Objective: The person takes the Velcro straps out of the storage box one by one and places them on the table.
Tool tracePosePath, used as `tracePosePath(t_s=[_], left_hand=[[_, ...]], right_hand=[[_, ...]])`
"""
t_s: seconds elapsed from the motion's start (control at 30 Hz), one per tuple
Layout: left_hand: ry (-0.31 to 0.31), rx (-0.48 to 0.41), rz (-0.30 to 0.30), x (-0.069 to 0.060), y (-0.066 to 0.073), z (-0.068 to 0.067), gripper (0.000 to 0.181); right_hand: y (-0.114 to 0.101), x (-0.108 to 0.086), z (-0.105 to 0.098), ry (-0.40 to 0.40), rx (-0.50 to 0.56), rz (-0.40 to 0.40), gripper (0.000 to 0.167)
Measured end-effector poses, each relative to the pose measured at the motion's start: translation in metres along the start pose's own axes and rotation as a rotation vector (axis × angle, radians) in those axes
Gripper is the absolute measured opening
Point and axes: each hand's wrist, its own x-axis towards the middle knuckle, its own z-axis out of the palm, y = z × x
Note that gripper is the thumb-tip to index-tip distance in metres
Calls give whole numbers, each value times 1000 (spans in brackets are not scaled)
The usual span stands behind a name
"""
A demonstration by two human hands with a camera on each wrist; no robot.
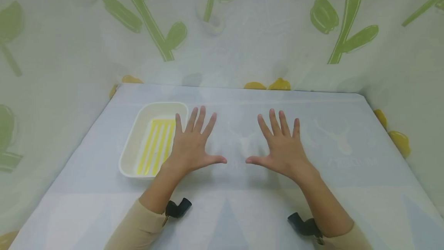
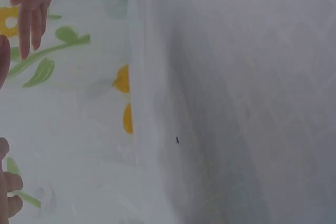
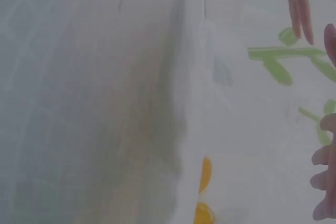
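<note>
My left hand (image 1: 190, 147) is spread wide with its back to the head camera, over the right edge of a white plastic tray (image 1: 130, 157) and hiding part of it. Yellow stripes run along the tray's floor. To the right, my right hand (image 1: 286, 149) is likewise spread, fingers straight, above the table. The two thumbs point at each other with a gap between them, and neither hand holds anything. At the left border of the left wrist view, fingertips (image 2: 14, 182) of the left hand show; the right wrist view has fingertips (image 3: 321, 182) of the right hand.
A pale cloth (image 1: 236, 200) with faint prints covers the table. Behind it and at both sides hang white curtains (image 1: 263, 38) with green leaves and yellow flowers. Dark devices are strapped to the left wrist (image 1: 178, 208) and the right wrist (image 1: 305, 225), below beige sleeves.
</note>
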Motion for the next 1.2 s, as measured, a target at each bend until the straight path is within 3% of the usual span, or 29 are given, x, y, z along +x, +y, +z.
tracePosePath(t_s=[0.57,0.77,1.2], left_hand=[[-6,-22,-57,-13,-22,-4,119],[-45,-28,-81,-21,-31,-6,122],[-65,-41,-138,-37,-51,-10,121]], right_hand=[[-20,15,2,27,-28,-54,112],[-28,21,2,23,-33,-69,114],[-48,35,7,19,-9,-116,112]])
